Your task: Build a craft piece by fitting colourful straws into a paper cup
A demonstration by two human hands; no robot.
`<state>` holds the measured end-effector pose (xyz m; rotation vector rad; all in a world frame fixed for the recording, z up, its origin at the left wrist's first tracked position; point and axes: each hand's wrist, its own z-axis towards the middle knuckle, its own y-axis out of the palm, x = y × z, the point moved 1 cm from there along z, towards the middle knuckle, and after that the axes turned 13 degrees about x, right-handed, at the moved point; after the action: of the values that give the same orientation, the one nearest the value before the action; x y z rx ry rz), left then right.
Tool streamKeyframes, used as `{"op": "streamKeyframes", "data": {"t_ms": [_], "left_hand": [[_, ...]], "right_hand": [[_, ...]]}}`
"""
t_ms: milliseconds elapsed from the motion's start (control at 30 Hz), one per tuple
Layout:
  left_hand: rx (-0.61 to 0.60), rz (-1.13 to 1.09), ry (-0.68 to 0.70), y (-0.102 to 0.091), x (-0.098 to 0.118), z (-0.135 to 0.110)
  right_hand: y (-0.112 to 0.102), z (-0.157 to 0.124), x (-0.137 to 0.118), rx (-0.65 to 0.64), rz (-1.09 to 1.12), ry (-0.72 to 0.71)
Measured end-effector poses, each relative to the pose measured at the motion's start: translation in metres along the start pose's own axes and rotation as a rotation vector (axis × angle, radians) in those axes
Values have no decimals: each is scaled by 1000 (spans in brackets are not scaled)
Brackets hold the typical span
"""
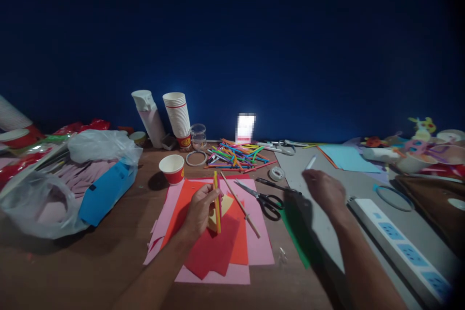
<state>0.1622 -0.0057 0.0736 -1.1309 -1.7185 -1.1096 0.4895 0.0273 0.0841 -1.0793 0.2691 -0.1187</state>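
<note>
Yellow stick [217,202] could slip if my left grip [199,210], shut around it, loosens; my right grip [324,191] is open.

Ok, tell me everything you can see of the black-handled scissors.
The scissors have two black finger loops, plastic by the look, and metal blades that appear closed. They lie flat, blades pointing left and away from the person. The blade tips rest on the pink paper, while the loops lie on the brown wooden table.
</note>
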Motion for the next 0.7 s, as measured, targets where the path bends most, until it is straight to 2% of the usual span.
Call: {"op": "streamKeyframes", "data": {"t_ms": [67, 100, 167, 500, 600, 700], "left_hand": [[-6, -16, -20, 2, 2, -2], [-12, -19, -25, 3, 2, -2], [-18, -13, -25, 4, 2, -3], [-13, 5, -4, 1, 3, -2], [-11, -4, -13, 0, 5, -2], [-1, -21, -16, -1, 7, -1]], "right_hand": [[4, 9, 47, -192, -212, 161], [7, 11, 63, -239, -242, 207], [13, 9, 79, -281, -270, 243], [27, 16, 72, -398, -252, 280], [28, 15, 73, -381, -229, 265], [27, 12, 75, -311, -188, 216]]}}
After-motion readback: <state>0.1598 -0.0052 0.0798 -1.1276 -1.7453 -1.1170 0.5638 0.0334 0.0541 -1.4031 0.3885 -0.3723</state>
